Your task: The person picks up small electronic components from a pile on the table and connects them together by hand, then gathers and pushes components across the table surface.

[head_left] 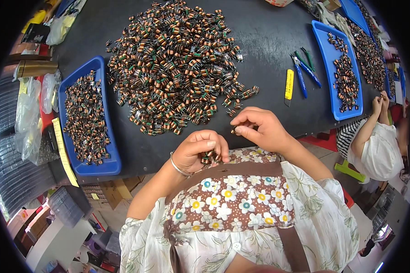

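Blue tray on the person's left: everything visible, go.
The blue tray is rectangular, with rounded corners and a raised rim, and looks like plastic. It lies flat, open side up, on the black table, left of the large component pile. Small copper-wound components cover much of its floor; blue shows at the near end. Nobody is touching it.

Passable tabletop (265, 54) lies between the blocking coil heap (173, 68) and cutter (289, 85).

A black worktable (269, 52) (scuffed on top) stands above grey flooring (321, 154), a white desk (59, 243) lower left
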The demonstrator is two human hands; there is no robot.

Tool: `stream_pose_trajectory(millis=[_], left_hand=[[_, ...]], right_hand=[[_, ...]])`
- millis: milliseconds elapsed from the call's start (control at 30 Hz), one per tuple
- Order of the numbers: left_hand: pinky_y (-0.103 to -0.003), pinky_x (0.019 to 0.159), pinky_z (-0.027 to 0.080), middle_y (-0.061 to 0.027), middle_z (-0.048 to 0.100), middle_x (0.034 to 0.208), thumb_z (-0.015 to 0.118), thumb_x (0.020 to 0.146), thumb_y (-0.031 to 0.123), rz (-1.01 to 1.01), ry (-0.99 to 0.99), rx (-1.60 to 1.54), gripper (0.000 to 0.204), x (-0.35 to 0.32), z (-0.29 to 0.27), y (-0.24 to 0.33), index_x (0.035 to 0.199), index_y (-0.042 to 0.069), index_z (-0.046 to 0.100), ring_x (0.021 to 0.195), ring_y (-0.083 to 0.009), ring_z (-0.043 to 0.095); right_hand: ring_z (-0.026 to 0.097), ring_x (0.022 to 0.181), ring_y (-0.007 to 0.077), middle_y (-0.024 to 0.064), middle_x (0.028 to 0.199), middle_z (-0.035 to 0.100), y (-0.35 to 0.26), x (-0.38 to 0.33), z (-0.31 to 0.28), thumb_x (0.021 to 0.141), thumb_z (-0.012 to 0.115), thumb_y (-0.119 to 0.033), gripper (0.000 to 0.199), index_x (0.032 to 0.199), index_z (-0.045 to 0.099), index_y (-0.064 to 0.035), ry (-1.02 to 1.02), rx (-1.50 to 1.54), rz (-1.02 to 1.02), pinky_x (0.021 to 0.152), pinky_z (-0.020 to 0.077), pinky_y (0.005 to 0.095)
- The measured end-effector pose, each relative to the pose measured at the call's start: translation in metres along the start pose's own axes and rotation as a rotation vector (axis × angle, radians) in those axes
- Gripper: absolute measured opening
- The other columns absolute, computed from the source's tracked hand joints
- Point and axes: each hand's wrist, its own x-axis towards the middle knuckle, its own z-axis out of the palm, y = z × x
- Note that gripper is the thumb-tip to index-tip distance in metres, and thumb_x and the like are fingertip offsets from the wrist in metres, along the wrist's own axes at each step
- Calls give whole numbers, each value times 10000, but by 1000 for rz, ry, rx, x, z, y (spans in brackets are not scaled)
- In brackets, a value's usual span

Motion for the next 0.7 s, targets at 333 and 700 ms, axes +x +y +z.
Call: stream_pose_trajectory(millis=[333, 700], left_hand=[[-181, 424, 383, -57, 599, 837, 591, 851, 62, -165, 334, 194, 164, 7, 20, 8, 989, 73, 504, 641, -107, 589], [-162, 419, 367, -34, 617, 808, 606, 832, 59, -73, 437, 403, 103, 8, 22, 5, 914, 45, 544, 614, -56, 567]], right_hand=[[586, 733, 127, 60, 819, 603, -13, 5, 0, 789, 644, -42, 122, 909, 655, -19, -96, -13, -75, 634, 465, 247], [574, 839, 274, 82, 892, 620, 23, 25, -31, 703, 659, 7, 217, 908, 610, -47, 356, -724, -321, 744, 465, 347]])
